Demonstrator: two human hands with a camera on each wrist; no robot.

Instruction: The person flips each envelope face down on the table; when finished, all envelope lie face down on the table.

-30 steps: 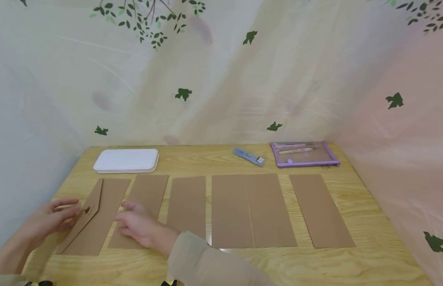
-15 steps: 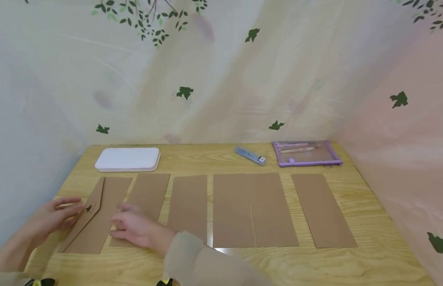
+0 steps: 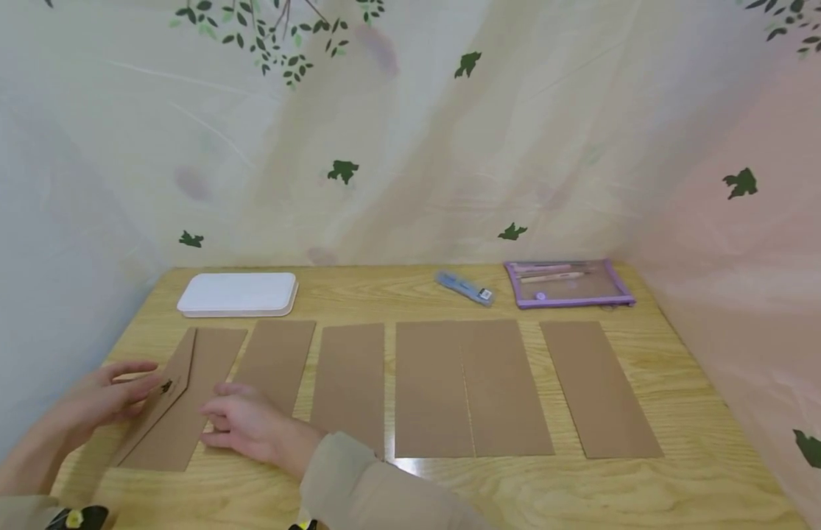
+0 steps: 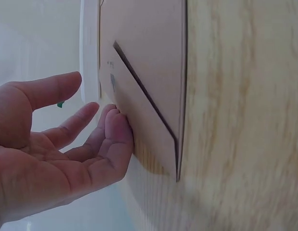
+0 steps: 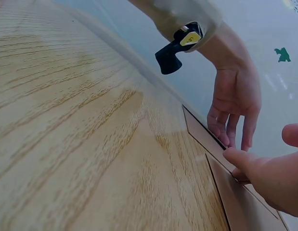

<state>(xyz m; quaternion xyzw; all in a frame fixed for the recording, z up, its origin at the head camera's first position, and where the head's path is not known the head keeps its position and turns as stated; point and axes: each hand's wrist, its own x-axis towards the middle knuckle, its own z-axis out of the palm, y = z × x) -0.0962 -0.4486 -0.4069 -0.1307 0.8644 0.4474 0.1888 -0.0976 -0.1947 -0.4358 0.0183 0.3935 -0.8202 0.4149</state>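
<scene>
A brown kraft envelope (image 3: 188, 412) with a pointed flap and a small dark print on it lies at the left of the row. My left hand (image 3: 95, 401) is at its left side; in the left wrist view, bent fingertips (image 4: 119, 130) meet the envelope's edge while the thumb stays apart. Across from it, my right hand (image 3: 251, 423) reaches over a second brown envelope (image 3: 277, 357), with loosely bent fingertips right at the first one's right edge. In the right wrist view both hands flank the flat envelope, and part of the right hand is out of frame.
Further right lie more flat brown pieces: one narrow (image 3: 350, 375), two side by side (image 3: 428, 390), and one apart (image 3: 602, 390). Behind them are a white case (image 3: 238, 293), a small blue packet (image 3: 464, 288) and a purple-edged clear pouch (image 3: 576, 302) with pens.
My right hand has slid a little left, to the first envelope's right edge. My left fingers have shifted slightly right and up against its left side.
</scene>
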